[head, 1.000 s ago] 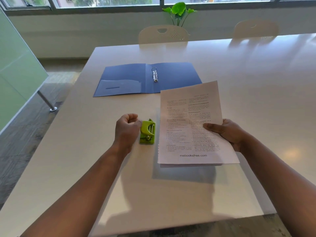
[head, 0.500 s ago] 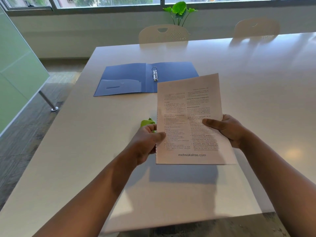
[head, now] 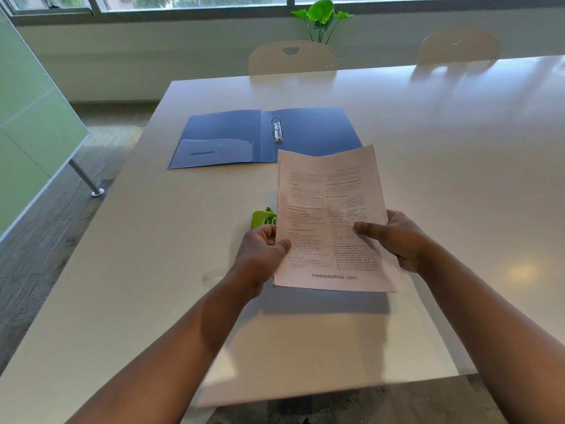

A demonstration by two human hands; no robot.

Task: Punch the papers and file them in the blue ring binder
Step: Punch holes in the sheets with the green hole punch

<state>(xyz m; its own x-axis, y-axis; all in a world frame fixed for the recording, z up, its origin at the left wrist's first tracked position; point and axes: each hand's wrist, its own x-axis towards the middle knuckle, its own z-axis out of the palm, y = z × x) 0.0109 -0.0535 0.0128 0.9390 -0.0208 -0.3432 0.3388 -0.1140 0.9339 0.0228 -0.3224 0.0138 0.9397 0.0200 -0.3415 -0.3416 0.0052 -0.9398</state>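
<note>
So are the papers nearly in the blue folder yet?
Not yet. Done: the blue ring binder lies open on the table. In hand: the left hand and right hand both hold the papers above the green hole punch. Left: threading them onto the rings.

— What colours lie before you?
— My papers [head: 330,215] are white with black print. Beyond them, the ring binder [head: 226,139] is dark blue, with silver rings [head: 277,130].
— And left of the papers?
— A lime-green punch [head: 262,218] on the off-white table [head: 458,166].
</note>
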